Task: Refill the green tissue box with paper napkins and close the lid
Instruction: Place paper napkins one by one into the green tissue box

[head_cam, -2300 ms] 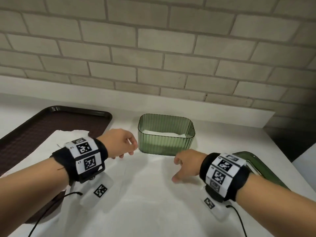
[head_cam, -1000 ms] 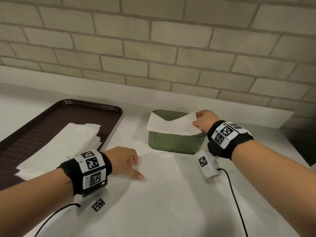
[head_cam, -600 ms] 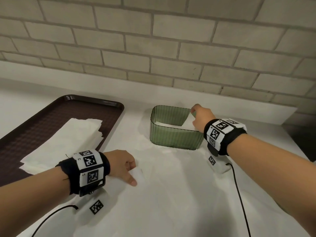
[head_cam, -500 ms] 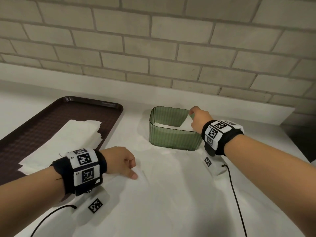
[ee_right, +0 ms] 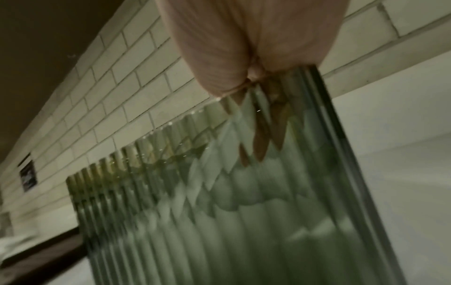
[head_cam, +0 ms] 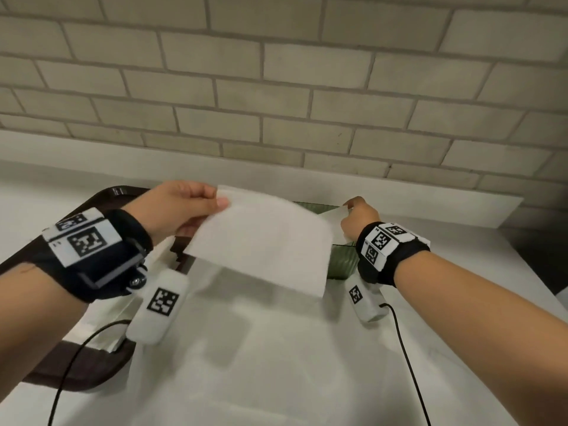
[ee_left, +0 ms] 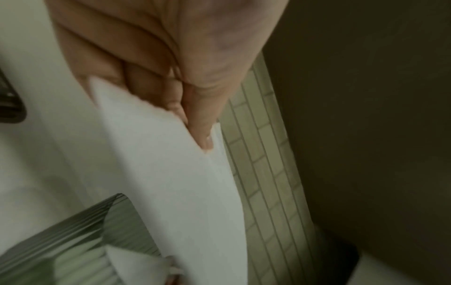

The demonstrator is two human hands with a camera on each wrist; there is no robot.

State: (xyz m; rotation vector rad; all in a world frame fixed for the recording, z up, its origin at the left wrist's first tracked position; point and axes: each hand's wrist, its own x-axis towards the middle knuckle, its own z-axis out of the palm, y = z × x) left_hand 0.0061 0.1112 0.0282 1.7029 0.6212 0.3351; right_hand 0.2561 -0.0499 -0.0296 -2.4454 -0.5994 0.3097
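My left hand pinches the corner of a white paper napkin and holds it in the air just left of and in front of the green ribbed tissue box, hiding most of it. The left wrist view shows thumb and fingers clamped on that napkin, with the box below. My right hand is at the box's right end and pinches the corner of another napkin sticking out of it. Through the box wall the right fingers show inside.
A dark brown tray lies at the left with a stack of white napkins on it. The white counter ends at a brick wall behind the box. Wrist cables trail across the counter. The lid is out of view.
My left hand has left the counter, taken a napkin and lifted it toward the box. My right hand has stayed at the box's right end, now holding a napkin corner.
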